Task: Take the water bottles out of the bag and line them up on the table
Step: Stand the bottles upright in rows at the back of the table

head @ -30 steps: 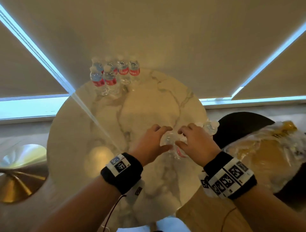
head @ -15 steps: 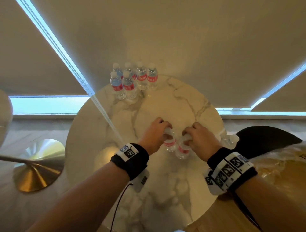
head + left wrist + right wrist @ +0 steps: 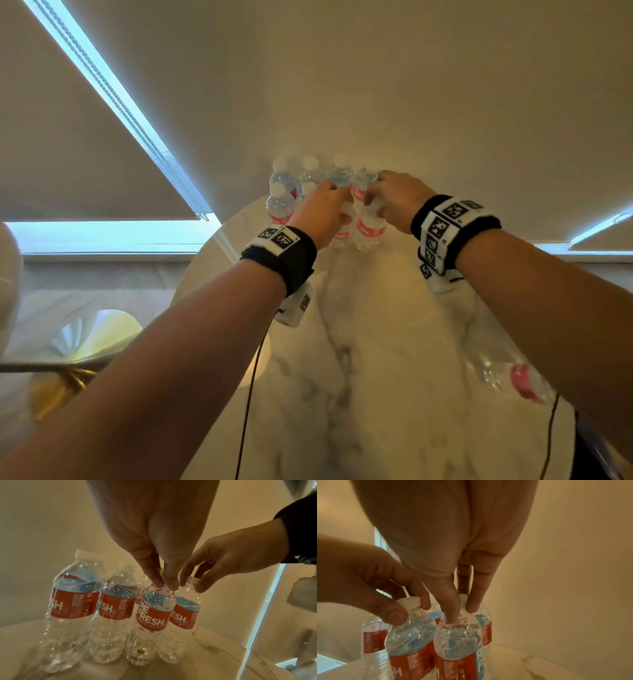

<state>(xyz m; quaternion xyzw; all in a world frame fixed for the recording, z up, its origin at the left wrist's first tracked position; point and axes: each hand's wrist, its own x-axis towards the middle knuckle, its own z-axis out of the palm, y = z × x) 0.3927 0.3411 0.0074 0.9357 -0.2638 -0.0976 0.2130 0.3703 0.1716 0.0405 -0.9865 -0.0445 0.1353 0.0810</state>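
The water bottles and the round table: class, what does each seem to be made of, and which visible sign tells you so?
Water bottles: thin clear plastic, judging by the ribbed, see-through walls and glints; white caps look like matte plastic; red labels seem a glossy film. Table: polished marble or a marble-look surface, going by grey veins on white and a soft sheen; which one cannot be told.

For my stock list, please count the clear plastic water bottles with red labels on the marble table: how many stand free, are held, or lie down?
Clear plastic red-labelled bottles standing free: 6
Held at the top, left-hand bottle by the left hand, right-hand bottle by the right hand: 2
Lying bottle on the round marble table: 1
Total: 9
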